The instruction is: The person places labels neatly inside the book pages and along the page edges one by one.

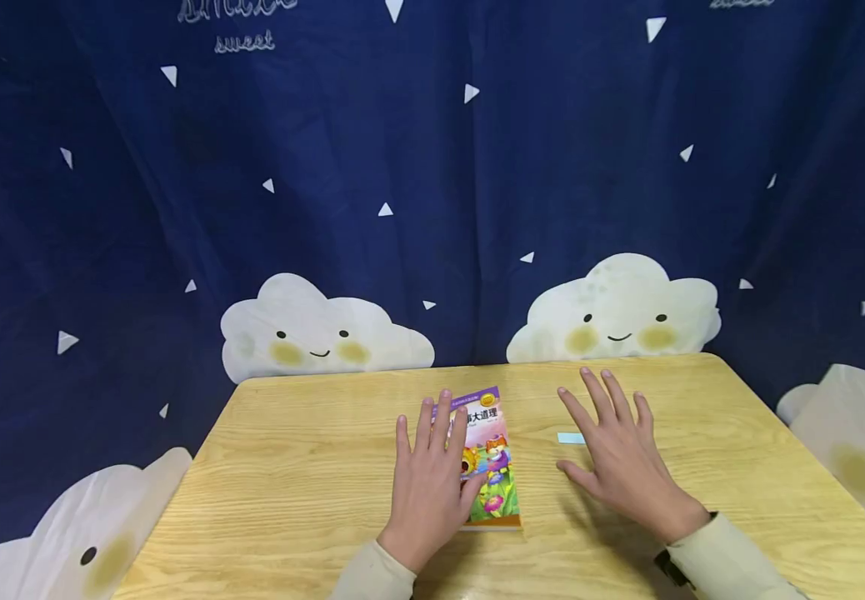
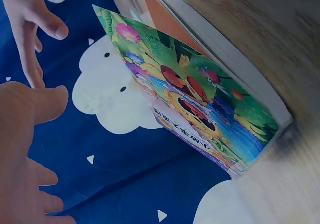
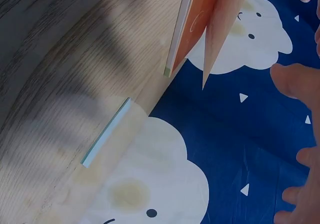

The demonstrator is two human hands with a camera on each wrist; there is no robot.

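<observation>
A colourful picture book (image 1: 503,492) lies on the wooden table, its cover (image 2: 200,103) showing cartoon animals and flowers. Both wrist views show the cover tilted up, with an orange inner page (image 3: 197,26) beneath it. Over the book's left side hovers my left hand (image 1: 428,483), fingers spread and straight; the left wrist view shows a gap between thumb and cover. To the book's right, my right hand (image 1: 620,458) is raised above the table, fingers spread, holding nothing. Beside its thumb lies a light blue strip (image 3: 106,133), partly hidden by that hand in the head view.
The light wooden table (image 1: 290,467) has its far edge against a dark blue curtain (image 1: 372,125) printed with white triangles and smiling clouds. Similar cloud prints hang beyond the left and right table edges.
</observation>
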